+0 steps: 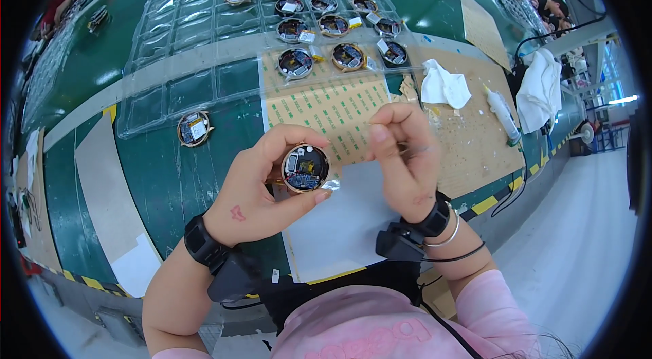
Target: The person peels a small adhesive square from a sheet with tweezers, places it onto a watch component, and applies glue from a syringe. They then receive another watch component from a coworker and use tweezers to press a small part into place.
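Note:
My left hand (248, 189) is closed round the rim of an open smartwatch case (305, 167), its inside facing up. A dark cavity and a blue circuit board show within the rose-gold ring, and a silvery tab sticks out near the thumb. To the right, my right hand (406, 162) is raised with thumb and forefinger pinched; what they hold, if anything, is too small to make out. Beyond both hands lies a tan sheet of adhesive pieces (326, 111) with green print. Another open watch case (194, 129) rests on the green bench left of my left hand.
A clear plastic tray (173, 36) with several open watch cases in its right compartments spans the back. At right, a brown board (468, 148) carries a white cloth (445, 84) and a white glue-gun-like tool (501, 113) with a cable. White paper (346, 223) lies beneath my hands.

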Action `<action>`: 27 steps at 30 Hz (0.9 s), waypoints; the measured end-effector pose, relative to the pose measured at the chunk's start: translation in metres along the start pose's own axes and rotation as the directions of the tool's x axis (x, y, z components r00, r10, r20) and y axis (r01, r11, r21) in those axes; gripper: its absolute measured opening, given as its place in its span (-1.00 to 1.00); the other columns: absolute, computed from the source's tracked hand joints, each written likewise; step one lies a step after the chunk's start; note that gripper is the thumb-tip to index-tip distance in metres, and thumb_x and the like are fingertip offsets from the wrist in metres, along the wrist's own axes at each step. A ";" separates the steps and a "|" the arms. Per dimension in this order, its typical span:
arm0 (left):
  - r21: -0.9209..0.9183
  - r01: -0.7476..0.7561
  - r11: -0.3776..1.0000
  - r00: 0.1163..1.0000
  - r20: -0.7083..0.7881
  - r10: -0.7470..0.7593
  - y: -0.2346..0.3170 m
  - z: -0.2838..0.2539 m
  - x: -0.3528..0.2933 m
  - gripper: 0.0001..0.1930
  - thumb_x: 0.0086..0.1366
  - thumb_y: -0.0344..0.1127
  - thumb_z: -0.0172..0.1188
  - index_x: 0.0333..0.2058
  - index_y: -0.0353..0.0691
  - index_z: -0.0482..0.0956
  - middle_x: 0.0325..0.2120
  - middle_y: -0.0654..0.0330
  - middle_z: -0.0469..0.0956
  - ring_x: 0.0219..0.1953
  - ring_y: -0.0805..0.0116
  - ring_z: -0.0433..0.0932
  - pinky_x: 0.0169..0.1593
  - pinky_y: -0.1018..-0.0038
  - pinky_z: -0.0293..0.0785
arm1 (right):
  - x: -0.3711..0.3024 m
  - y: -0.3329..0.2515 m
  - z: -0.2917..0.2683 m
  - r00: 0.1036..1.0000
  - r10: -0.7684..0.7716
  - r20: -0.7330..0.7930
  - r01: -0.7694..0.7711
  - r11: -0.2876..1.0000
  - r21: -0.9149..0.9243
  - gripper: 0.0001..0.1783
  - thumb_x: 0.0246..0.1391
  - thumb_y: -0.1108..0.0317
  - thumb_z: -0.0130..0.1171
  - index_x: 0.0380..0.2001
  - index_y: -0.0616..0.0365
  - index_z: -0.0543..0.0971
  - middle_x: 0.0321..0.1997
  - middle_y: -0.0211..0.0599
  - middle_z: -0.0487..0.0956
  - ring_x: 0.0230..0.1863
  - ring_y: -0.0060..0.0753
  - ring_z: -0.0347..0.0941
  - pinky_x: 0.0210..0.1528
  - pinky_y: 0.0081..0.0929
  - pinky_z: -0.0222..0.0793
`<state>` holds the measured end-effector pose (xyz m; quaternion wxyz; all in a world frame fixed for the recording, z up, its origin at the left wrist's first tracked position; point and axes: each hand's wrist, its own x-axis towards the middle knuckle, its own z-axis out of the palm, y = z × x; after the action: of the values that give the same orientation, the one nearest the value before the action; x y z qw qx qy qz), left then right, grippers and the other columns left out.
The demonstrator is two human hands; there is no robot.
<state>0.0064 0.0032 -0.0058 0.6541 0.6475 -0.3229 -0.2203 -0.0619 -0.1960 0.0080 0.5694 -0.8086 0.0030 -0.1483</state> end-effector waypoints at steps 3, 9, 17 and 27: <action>-0.028 0.072 0.997 0.996 0.063 -0.070 0.001 -0.002 -0.001 -0.38 0.04 -0.55 0.36 0.08 -0.23 0.31 -0.14 0.25 0.42 -0.08 0.54 0.46 -0.08 0.60 0.43 | 0.003 -0.003 -0.016 0.980 0.074 -0.184 -0.062 0.996 0.070 -0.96 0.16 0.50 0.08 -0.31 0.20 0.44 -0.66 -0.56 0.35 -0.58 -0.83 0.19 -0.52 -0.75 0.12; -0.222 0.104 0.969 0.991 0.104 -0.083 0.003 0.000 -0.002 -0.49 0.15 -0.57 0.16 0.10 -0.24 0.30 -0.20 0.21 0.49 -0.18 0.54 0.51 -0.20 0.59 0.50 | -0.003 -0.015 -0.074 0.969 0.070 -0.236 -0.131 0.958 -0.256 -0.94 0.19 0.45 0.05 -0.31 0.20 0.46 -0.55 -0.59 0.37 -0.52 -0.77 0.28 -0.43 -0.73 0.25; -0.278 0.192 0.941 0.976 0.158 -0.153 0.005 -0.004 -0.003 -0.53 0.20 -0.61 -0.04 0.12 -0.26 0.28 -0.19 0.13 0.51 -0.33 0.52 0.49 -0.27 0.59 0.49 | -0.010 0.015 -0.105 0.968 0.134 -0.212 -0.230 0.809 -0.541 -0.85 0.11 0.36 0.20 -0.38 0.23 0.50 -0.62 -0.59 0.34 -0.59 -0.76 0.20 -0.54 -0.68 0.12; -0.272 0.198 0.942 0.975 0.153 -0.161 0.005 -0.003 -0.003 -0.59 0.21 -0.61 -0.10 0.06 -0.27 0.36 -0.24 0.14 0.57 -0.48 0.59 0.46 -0.37 0.62 0.46 | 0.001 0.031 -0.079 0.944 -0.068 -0.324 -0.113 0.852 -0.511 -0.79 0.08 0.31 0.25 -0.39 0.21 0.49 -0.66 -0.50 0.35 -0.59 -0.68 0.21 -0.55 -0.60 0.13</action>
<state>0.0057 0.0080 -0.0009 0.6957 0.5575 -0.2688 -0.3645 -0.0752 -0.2798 0.0044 0.3213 -0.8960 0.1481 -0.2685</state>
